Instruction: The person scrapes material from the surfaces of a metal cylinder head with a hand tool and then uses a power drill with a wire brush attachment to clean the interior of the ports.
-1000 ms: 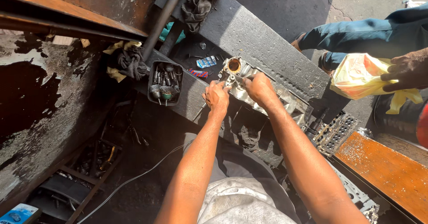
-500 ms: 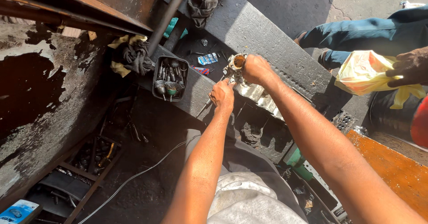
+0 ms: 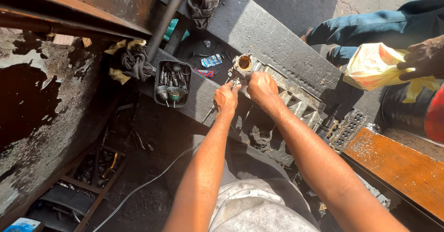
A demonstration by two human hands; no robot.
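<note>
At the far left a rusty wall (image 3: 32,107) with peeling paint drops to a dark floor, where a thin grey cable (image 3: 152,179) runs toward the person. A bundle of dark and yellow rags (image 3: 132,61) lies just left of one black tray (image 3: 172,83) packed with wire brushes and bits, set on a dark bench (image 3: 259,24).

The left hand (image 3: 226,99) is curled shut around a slim tool whose shaft shows below the fist; its tip cannot be made out. Just right of it, nearly touching, the right hand (image 3: 261,88) presses down with fingers bent and close together on a grey metal engine part (image 3: 296,95). That part lies along the bench's near edge, its round rusty opening (image 3: 244,63) just beyond both hands. A small blue packet (image 3: 211,60) lies on the bench left of that opening.

Open room is on the bench beyond the part; below the near edge things crowd in.

At the far right, another person's one hand (image 3: 423,58) grips a yellow cloth (image 3: 377,68), above an orange plank (image 3: 397,167).
</note>
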